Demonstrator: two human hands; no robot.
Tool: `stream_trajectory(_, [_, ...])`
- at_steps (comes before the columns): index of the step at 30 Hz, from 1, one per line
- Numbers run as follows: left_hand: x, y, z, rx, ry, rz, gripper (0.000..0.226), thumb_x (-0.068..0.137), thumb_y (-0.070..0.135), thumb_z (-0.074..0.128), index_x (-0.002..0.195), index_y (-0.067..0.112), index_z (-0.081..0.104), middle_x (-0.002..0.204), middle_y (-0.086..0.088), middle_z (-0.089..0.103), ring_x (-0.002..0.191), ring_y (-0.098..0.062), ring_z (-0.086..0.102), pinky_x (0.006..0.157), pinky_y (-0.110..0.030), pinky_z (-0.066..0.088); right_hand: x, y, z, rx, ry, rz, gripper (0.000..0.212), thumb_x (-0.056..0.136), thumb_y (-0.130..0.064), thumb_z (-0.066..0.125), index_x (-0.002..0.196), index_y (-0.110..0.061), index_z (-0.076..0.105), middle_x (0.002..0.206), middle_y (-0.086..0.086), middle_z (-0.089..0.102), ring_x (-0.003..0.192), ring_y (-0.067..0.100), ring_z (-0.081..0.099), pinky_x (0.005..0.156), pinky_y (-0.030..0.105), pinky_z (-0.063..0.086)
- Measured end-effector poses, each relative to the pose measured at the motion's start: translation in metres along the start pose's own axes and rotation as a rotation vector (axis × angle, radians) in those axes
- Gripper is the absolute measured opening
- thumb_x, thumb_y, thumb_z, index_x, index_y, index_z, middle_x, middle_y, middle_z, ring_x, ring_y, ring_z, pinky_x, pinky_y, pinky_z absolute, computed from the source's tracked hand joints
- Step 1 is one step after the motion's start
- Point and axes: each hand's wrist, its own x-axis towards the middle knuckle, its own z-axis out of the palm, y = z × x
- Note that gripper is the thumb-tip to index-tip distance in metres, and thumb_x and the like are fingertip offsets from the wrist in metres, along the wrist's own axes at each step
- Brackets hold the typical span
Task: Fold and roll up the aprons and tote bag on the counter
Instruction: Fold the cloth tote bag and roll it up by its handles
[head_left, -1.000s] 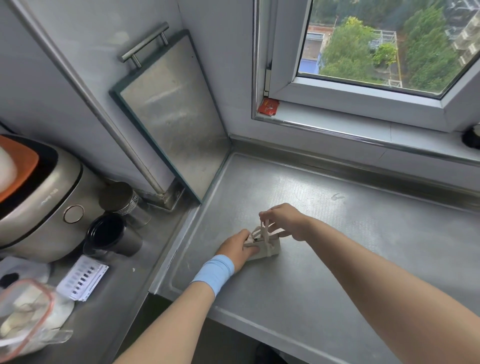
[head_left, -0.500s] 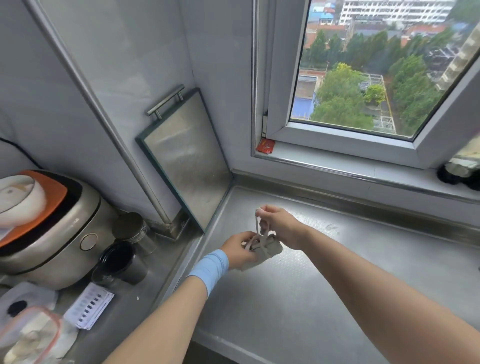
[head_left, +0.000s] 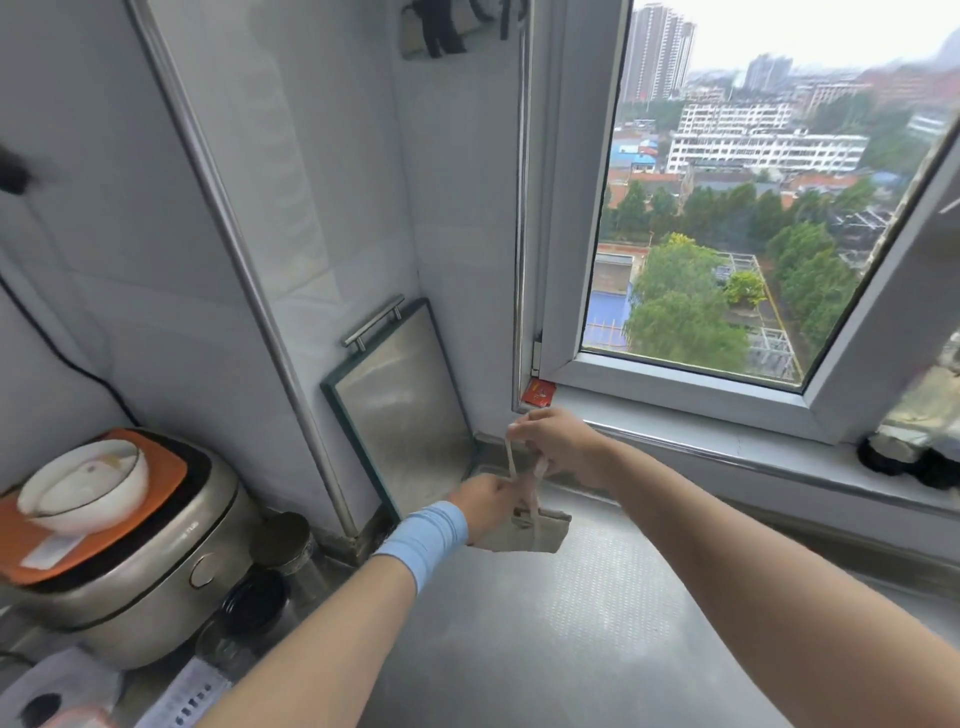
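A small folded beige cloth bundle (head_left: 535, 532) hangs in the air above the steel counter (head_left: 571, 623). My left hand (head_left: 485, 506), with a light blue wristband, grips the bundle's left end. My right hand (head_left: 556, 441) is higher and pinches its thin cloth straps (head_left: 511, 460), which run down to the bundle. No other apron or bag shows in this view.
A steel board with a handle (head_left: 400, 400) leans in the corner. A rice cooker (head_left: 140, 561) with a bowl on top, and dark cups (head_left: 254, 597), stand at the left. The window sill (head_left: 727, 447) runs behind, with a red packet (head_left: 539, 392) and dark objects (head_left: 909, 457).
Both hands have lifted the bundle off the counter and carried it toward the back corner. The right hand now pulls the straps upward. The camera has tilted up.
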Motion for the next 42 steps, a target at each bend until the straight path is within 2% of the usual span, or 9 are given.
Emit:
stream_trajectory(8, [0.029,0.052,-0.085,-0.054,0.211,0.191,0.026,0.091,0.047,0.050,0.103,0.029,0.064,0.104,-0.001,0.069,0.099,-0.024,0.064,0.094,-0.041,0.049,0.030,-0.101,-0.054,0.000,0.017,-0.175,0.009,0.089,-0.018,0.067,0.085,-0.010,0.068,0.057,-0.001,0.047,0.052,0.018,0.046,0.052,0.026,0.041])
stream_trajectory(12, [0.032,0.094,-0.143,-0.123,0.382,0.263,0.027,0.095,0.041,0.045,0.085,0.030,0.067,0.102,-0.006,0.072,0.100,-0.029,0.064,0.093,-0.039,0.048,0.032,-0.170,-0.083,-0.119,0.155,-0.372,0.011,0.091,-0.020,0.066,0.081,-0.017,0.070,0.056,-0.004,0.051,0.051,0.016,0.051,0.052,0.026,0.045])
stream_trajectory(17, [0.018,0.155,-0.224,-0.082,0.579,0.382,0.026,0.096,0.028,0.044,0.084,0.021,0.066,0.087,-0.001,0.068,0.070,-0.018,0.058,0.067,-0.027,0.047,0.028,-0.263,-0.113,-0.164,0.307,-0.577,0.010,0.091,-0.014,0.067,0.085,-0.018,0.073,0.058,-0.004,0.063,0.051,0.017,0.059,0.060,0.034,0.058])
stream_trajectory(22, [-0.004,0.202,-0.290,0.047,0.752,0.486,0.024,0.097,0.026,0.041,0.089,0.015,0.061,0.071,0.007,0.057,0.063,-0.013,0.053,0.053,-0.024,0.036,0.018,-0.333,-0.126,-0.215,0.527,-0.673,0.018,0.090,-0.024,0.068,0.076,-0.014,0.073,0.063,-0.003,0.070,0.054,0.014,0.066,0.059,0.026,0.057])
stream_trajectory(26, [-0.021,0.227,-0.333,0.013,0.752,0.642,0.019,0.089,0.025,0.049,0.107,0.029,0.042,0.095,0.002,0.064,0.078,-0.021,0.062,0.066,-0.035,0.053,0.013,-0.383,-0.127,-0.172,0.580,-0.656,0.030,0.088,-0.032,0.069,0.074,-0.006,0.073,0.061,0.008,0.070,0.055,0.027,0.067,0.061,0.036,0.062])
stream_trajectory(29, [-0.028,0.244,-0.366,0.102,0.795,0.714,0.020,0.083,0.021,0.046,0.096,0.036,0.045,0.092,0.000,0.066,0.075,-0.026,0.063,0.066,-0.039,0.055,0.011,-0.421,-0.129,-0.128,0.559,-0.643,0.030,0.090,-0.029,0.067,0.085,0.000,0.072,0.063,0.012,0.063,0.049,0.019,0.059,0.061,0.041,0.061])
stream_trajectory(33, [-0.030,0.266,-0.411,0.030,0.887,0.743,0.030,0.088,0.015,0.049,0.105,0.035,0.063,0.096,0.012,0.067,0.074,-0.012,0.061,0.073,-0.034,0.056,0.006,-0.462,-0.136,-0.103,0.502,-0.668,0.010,0.092,-0.017,0.060,0.089,-0.017,0.069,0.071,0.006,0.062,0.051,0.015,0.056,0.056,0.032,0.060])
stream_trajectory(36, [-0.032,0.286,-0.440,-0.013,0.889,0.772,0.039,0.091,0.014,0.048,0.126,0.028,0.058,0.105,0.012,0.067,0.082,-0.012,0.062,0.080,-0.029,0.055,0.011,-0.487,-0.145,-0.101,0.572,-0.737,0.006,0.090,-0.018,0.066,0.087,-0.019,0.071,0.079,0.007,0.072,0.060,0.018,0.066,0.064,0.034,0.063])
stream_trajectory(42, [-0.014,0.325,-0.478,-0.014,0.875,0.732,0.043,0.093,0.018,0.051,0.134,0.030,0.053,0.113,0.004,0.057,0.094,-0.017,0.057,0.082,-0.023,0.045,0.042,-0.523,-0.162,-0.072,0.792,-0.813,0.010,0.090,-0.023,0.067,0.086,-0.018,0.074,0.068,0.003,0.073,0.058,0.019,0.072,0.063,0.041,0.062])
